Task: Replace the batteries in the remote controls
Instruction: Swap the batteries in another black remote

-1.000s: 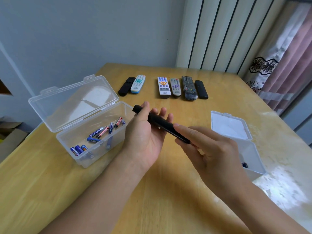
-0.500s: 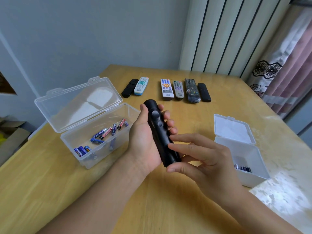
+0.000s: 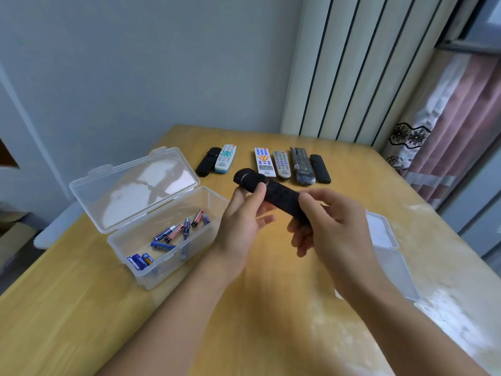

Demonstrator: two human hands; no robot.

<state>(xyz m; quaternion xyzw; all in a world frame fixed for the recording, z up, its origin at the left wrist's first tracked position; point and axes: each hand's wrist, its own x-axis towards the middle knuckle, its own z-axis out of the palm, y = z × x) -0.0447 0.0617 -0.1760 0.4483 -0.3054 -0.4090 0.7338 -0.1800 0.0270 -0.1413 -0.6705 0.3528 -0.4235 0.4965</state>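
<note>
A: Remote point(image 3: 273, 195), black, held above table point(image 3: 81, 308). Left hand point(image 3: 241, 229) pinches its rounded end with the thumb; right hand point(image 3: 333, 226) has fingers curled round the other end.

B: Progress?

A: Can't tell whether its cover is off; no battery in either hand. Six remotes point(image 3: 264, 165) lie in a row at the far side, untouched by the look of it.

B: Supplies?

A: Batteries point(image 3: 173, 234) sit loose in the open box point(image 3: 151, 272) at left. Most of the job seems left.

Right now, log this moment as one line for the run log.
left hand grips black remote | right hand grips its other end | remote above table | battery box open
</note>
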